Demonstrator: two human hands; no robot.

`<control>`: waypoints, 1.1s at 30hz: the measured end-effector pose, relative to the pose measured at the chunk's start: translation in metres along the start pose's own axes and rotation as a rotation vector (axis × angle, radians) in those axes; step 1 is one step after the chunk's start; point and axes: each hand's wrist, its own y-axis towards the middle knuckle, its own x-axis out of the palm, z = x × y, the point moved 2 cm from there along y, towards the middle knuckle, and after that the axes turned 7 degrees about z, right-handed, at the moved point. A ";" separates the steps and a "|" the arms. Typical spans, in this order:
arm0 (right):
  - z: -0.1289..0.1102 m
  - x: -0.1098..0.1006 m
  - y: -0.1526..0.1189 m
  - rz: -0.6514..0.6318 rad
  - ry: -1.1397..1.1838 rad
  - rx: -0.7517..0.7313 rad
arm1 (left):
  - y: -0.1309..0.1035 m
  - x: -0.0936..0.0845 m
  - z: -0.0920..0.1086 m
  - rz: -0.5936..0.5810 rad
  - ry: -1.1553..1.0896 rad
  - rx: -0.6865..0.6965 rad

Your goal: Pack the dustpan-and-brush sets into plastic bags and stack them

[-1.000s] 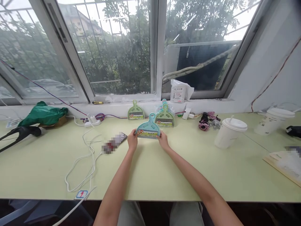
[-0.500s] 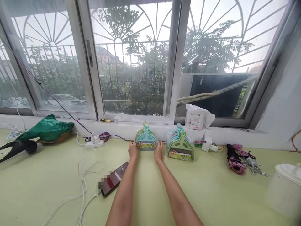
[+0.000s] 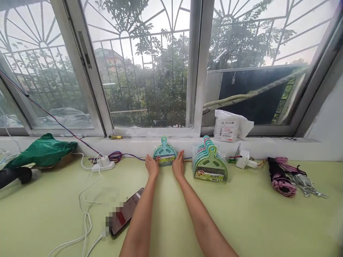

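Observation:
A wrapped blue dustpan-and-brush set stands upright against the wall below the window. My left hand is at its left edge and my right hand at its right edge, both with fingers extended and palms turned inward. Neither hand's fingers wrap round the set; whether the palms touch it is hard to tell. To the right of my right hand stands a row of several similar sets in clear wrap, with a green one in front.
A phone lies beside my left forearm, with white cables to its left. Farther left are a power strip and a green bag. At the right are a white adapter and a pink-black folded umbrella.
Both hands have gone from gripping the set's sides to extended fingers beside it. The green top seen behind the blue one no longer shows. The camera view has shifted.

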 end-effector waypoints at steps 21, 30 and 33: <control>0.142 -0.254 -0.029 0.140 -0.097 0.558 | -0.207 -0.103 0.070 -0.438 -0.319 0.084; 0.160 -0.254 -0.005 0.065 -0.185 0.407 | -0.221 -0.112 0.061 -0.539 -0.351 0.104; 0.161 -0.253 -0.001 -0.144 -0.216 0.456 | -0.219 -0.110 0.061 -0.553 -0.325 0.130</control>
